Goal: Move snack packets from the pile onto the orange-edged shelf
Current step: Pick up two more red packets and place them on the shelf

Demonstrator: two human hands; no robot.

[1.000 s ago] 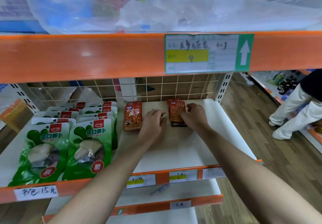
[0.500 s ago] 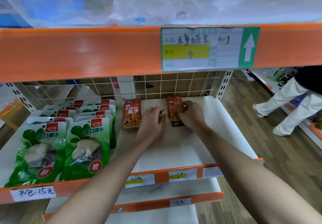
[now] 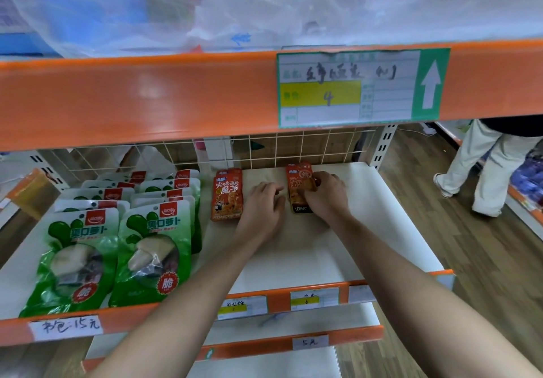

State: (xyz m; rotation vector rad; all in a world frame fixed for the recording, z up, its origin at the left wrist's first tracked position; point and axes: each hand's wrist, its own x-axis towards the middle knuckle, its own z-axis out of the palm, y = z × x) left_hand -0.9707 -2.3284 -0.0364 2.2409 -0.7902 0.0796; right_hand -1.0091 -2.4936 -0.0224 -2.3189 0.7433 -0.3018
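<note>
Snack packet [image 3: 294, 191], orange, flat at rear of orange-edged shelf [image 3: 323, 257], under right hand [image 3: 326, 197]; fingers curled, clamped on its right edge. Second orange packet [image 3: 226, 194] just left, lying free. Left hand [image 3: 261, 211] between the two, resting on shelf, fingers loosely bent, holding nothing. Green pouches [image 3: 152, 248] far left.

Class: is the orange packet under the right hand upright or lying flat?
Lying flat: the orange packet rests face up on the white shelf, right hand pinching it.

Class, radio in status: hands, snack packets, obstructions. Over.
Right hand pinches right orange packet, flat on shelf. Left hand rests beside left orange packet, empty. Green packets left, apart.
</note>
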